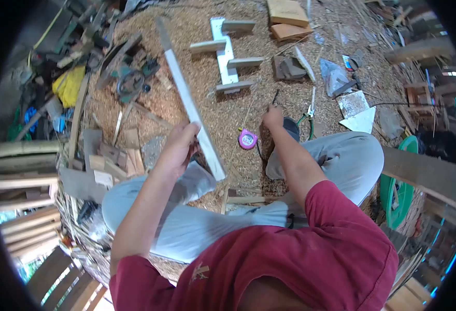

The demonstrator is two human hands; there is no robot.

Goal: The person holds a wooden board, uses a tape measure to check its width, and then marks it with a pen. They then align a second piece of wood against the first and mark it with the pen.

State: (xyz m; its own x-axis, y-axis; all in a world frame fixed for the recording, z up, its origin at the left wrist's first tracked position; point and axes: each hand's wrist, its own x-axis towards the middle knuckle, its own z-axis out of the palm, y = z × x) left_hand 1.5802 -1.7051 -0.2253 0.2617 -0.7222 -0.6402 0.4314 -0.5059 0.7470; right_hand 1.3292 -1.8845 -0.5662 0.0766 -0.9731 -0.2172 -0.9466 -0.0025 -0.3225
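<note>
My left hand [182,142] is wrapped round a long pale wooden strip [185,93], near its lower end; the strip slants up and away to the left. My right hand [273,117] is closed on a thin dark object [276,96] that points away from me; I cannot make out what it is. Between my hands a pink tape measure [247,139] lies on the wood shavings. Beyond it lies a white board [223,54] with several short wooden pieces across it. Pliers with green handles [310,115] lie right of my right hand.
Wood blocks [289,20] lie at the far side, and a grey block [290,68] sits nearer. A plastic bag [334,75] and white scraps [359,120] are at the right, near a green basin [408,192]. Dark metal tools [130,85] and a yellow bag [69,85] are at the left.
</note>
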